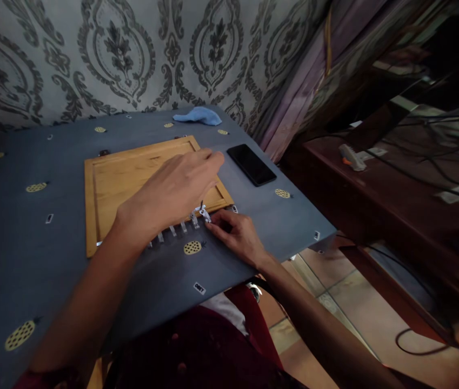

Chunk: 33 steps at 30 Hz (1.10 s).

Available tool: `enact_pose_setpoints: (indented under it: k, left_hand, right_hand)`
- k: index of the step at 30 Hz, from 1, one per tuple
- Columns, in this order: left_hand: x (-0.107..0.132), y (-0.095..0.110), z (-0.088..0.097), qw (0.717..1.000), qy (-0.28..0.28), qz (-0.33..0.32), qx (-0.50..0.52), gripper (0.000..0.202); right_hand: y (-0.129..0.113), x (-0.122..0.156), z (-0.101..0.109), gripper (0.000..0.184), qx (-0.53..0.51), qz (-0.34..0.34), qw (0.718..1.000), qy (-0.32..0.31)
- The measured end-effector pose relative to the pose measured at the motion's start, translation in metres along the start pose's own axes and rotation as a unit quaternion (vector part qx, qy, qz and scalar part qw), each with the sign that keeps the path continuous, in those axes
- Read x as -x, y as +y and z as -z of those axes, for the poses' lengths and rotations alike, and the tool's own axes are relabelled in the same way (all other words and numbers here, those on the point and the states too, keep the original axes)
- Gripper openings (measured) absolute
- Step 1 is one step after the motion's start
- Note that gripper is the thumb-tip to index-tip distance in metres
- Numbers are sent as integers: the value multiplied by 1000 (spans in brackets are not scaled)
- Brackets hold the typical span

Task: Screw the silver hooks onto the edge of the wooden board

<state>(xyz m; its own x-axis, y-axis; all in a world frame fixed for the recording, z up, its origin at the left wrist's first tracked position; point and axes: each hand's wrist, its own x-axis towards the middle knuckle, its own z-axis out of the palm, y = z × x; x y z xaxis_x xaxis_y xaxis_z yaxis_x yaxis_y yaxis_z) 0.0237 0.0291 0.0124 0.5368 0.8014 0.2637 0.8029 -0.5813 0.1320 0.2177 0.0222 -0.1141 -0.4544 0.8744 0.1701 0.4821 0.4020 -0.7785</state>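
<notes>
A framed wooden panel (121,175) lies flat on the table, partly covered by my left forearm and hand. My left hand (176,181) hangs over the panel's right part, fingers curled closed. Below it a thin dark shaft (201,205) points down at a small shiny clip (205,215) on the panel's near edge; whatever handle it has is hidden inside the hand. With thumb and forefinger, my right hand (237,232) pinches that clip's near end. Several similar clear or silvery clips (184,227) stick out in a row along the edge to the left.
A black phone (251,165) lies right of the panel, and a blue cloth (199,115) at the table's back edge. The table's cover (62,237) is dark with printed pineapples. On the right stands a dark red surface (407,178) with tangled cables.
</notes>
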Motion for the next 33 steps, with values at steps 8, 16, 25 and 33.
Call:
enact_pose_setpoints:
  k: [8,16,25,33]
  left_hand:
    - [-6,2,2,999,-13,46,0,10]
    - [-1,4,11,998,20,47,36,10]
    - [-4,2,4,999,-16,13,28,14]
    - [-1,5,8,999,-29,13,28,18]
  right_hand:
    - [1,1,0,17,2,3,1000,-3]
    - [-1,1,2,19,-2,-5,1000,-7]
    - [0,0,2,19,-7,3,1000,-7]
    - [-1,1,3,20,-8,3,1000,-5]
